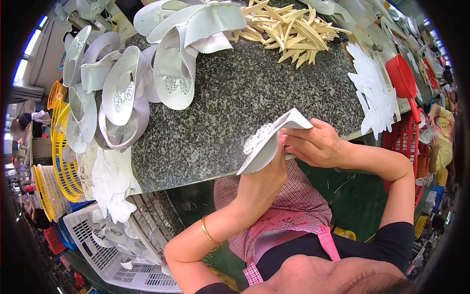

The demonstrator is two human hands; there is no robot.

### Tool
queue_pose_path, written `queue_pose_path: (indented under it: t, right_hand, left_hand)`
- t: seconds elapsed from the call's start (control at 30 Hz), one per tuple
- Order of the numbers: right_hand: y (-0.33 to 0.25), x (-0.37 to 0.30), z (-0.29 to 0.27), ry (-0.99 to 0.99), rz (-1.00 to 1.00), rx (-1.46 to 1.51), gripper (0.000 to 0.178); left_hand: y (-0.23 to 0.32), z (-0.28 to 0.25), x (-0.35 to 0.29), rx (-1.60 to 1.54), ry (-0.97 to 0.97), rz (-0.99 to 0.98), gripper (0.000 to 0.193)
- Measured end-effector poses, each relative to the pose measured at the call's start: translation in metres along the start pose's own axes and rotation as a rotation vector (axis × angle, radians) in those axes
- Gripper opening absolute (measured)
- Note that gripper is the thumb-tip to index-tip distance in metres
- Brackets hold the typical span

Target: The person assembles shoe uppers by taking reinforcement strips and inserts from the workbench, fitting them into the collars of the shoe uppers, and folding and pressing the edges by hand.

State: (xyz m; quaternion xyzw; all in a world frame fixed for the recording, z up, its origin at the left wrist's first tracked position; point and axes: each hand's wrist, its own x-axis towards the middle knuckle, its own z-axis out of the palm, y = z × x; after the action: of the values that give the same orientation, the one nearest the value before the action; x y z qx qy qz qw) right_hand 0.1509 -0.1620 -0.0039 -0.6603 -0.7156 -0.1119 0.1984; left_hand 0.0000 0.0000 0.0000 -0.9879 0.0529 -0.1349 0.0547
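Note:
Above the near edge of the table I hold a white shoe upper [269,152] with a sparkling ornament on its front. My left hand [270,177] grips it from below, fingers mostly hidden behind the piece. My right hand [317,142] pinches its raised back edge, the fingers curled against it. At the far left lie several similar white shoe uppers [175,100], overlapping, some with glittering bows.
Cream curved strips [293,32] are heaped at the back. Flat white pieces [374,93] lie at the right edge, beside a red dipper [401,76]. More white pieces [110,181] hang over the left corner. Below stands a white crate [132,274]; yellow baskets [68,161] stand left.

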Motion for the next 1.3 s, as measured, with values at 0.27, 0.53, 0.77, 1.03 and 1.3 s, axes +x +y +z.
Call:
queue_pose_path:
  t: [0.27, 0.53, 0.77, 1.03, 1.3]
  right_hand:
    - [-0.03, 0.03, -0.05, 0.014, 0.636, 0.673, 0.041]
    - [-0.028, 0.056, -0.043, -0.032, -0.026, -0.038, 0.03]
    - [-0.007, 0.03, -0.068, -0.284, -0.091, -0.44, 0.046]
    - [-0.012, 0.012, -0.043, -0.362, -0.029, -0.458, 0.055]
    - [-0.013, 0.002, -0.031, -0.3, -0.114, -0.483, 0.046]
  left_hand:
    - [0.005, 0.0, 0.014, -0.106, 0.098, -0.043, 0.038]
    - [0.01, -0.005, 0.005, -0.161, 0.043, 0.05, 0.037]
    - [0.019, -0.009, 0.015, 0.079, 0.068, 0.047, 0.044]
    - [0.019, -0.015, 0.02, 0.055, -0.027, 0.056, 0.039]
    - [0.006, -0.011, 0.019, 0.135, 0.038, 0.111, 0.035]
